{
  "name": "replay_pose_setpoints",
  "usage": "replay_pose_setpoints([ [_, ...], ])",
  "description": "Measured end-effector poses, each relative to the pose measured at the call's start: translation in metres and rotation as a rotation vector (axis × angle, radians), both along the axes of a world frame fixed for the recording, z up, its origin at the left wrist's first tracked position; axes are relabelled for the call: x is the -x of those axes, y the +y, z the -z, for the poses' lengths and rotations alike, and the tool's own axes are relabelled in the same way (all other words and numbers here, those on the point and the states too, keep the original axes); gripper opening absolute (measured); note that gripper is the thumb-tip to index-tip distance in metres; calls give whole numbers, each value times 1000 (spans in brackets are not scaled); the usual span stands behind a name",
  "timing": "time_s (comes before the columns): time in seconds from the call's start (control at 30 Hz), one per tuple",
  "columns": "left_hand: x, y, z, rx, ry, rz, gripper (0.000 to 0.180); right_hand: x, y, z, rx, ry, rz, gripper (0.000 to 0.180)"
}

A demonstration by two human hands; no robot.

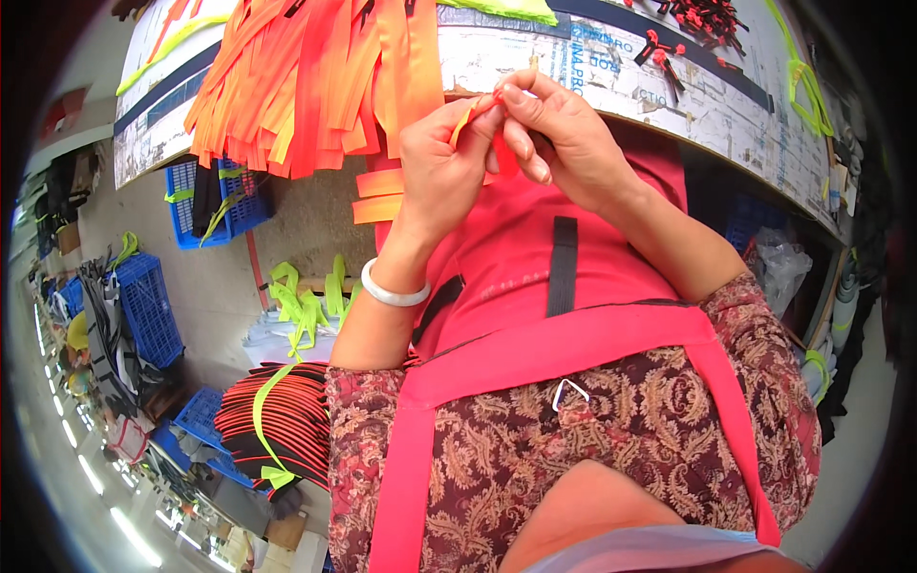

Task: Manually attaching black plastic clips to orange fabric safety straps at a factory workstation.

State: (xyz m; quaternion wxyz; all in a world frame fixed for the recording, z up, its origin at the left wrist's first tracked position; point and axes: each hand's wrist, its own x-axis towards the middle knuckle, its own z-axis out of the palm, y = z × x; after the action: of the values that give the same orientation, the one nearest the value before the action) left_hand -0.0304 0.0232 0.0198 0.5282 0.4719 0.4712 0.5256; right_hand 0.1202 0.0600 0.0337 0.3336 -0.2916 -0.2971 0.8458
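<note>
A long worktable (611, 67), papered with printed sheets and crossed by a dark band, curved across the top. Orange straps (306, 76) hung over its edge in a thick bundle. Blue crates (148, 306) stood on the floor to the left, near a stack of black and red pieces tied with a neon-yellow band (277, 425). Both hands met above a red apron (535, 277). The left hand (439, 167) and right hand (554, 134), fingers pinched closed, together held a thin orange strip (465, 119).

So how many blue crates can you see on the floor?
3, maybe more hidden. One blue crate sits under the hanging orange straps, a second crate stands further left, and a third crate lies beneath the black-and-orange bundle.
</note>
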Motion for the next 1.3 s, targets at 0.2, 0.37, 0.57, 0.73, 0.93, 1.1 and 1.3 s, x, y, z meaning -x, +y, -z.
replay_pose_setpoints([
  [0.2,0,-2,0,35,153,-20,16,-2,-7,7,10,-66,15,24],
  [0.37,5,0,9,-17,218,5,15,-1,-8,8,-58,-173,9,25],
  [0.57,3,-5,14,-23,162,-57,12,-3,-15,9,-38,-206,6,25],
  [0.73,5,-7,10,-5,97,-54,12,-2,-20,10,-59,-177,16,25],
  [0.93,27,-6,-6,76,-175,-7,15,-22,0,15,-559,-619,166,32],
  [1.1,29,-8,0,49,-183,68,15,-13,1,0,-327,-450,-68,23],
  [1.3,39,-13,-10,190,-269,112,15,-7,-9,-11,-356,-337,-22,19],
])
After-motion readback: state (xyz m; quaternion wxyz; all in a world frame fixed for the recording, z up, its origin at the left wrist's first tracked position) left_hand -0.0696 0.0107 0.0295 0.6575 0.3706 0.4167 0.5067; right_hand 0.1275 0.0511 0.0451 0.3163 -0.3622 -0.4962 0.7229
